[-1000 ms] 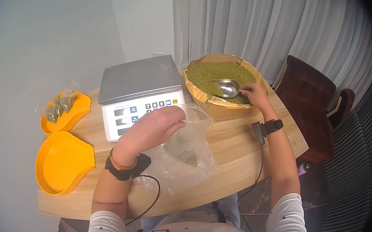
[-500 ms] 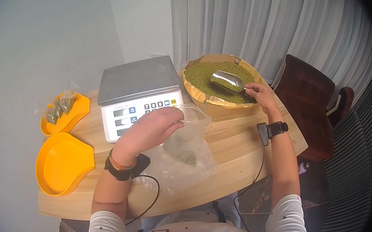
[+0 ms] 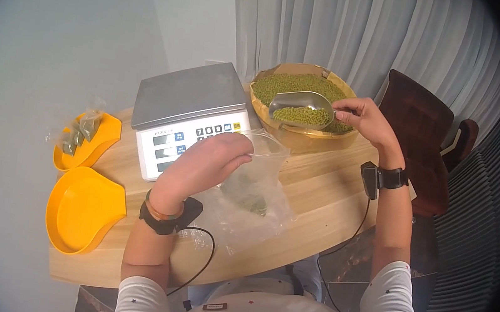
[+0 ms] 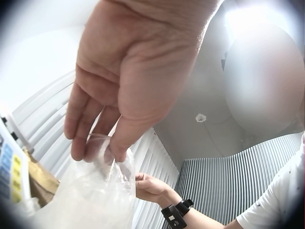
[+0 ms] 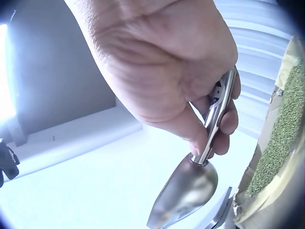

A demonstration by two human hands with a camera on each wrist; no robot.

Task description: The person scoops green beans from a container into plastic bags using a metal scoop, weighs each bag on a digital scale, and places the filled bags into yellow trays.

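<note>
My right hand grips the handle of a metal scoop, fingers wrapped round it in the right wrist view. Small green beans lie in the scoop, which is held over the front of a round carton of the same beans. With thumb and fingers my left hand pinches the rim of a clear plastic bag. In the head view the bag's mouth is spread, and a little green matter shows at its bottom, near the table's front.
A digital scale stands left of the carton. Two yellow trays sit at the table's left: the nearer tray is bare, while the farther tray carries several small filled bags. A brown chair is at the right.
The scoop has come up out of the beans with a load and moved nearer, toward the carton's front edge. My left hand keeps its pinch on the bag.
</note>
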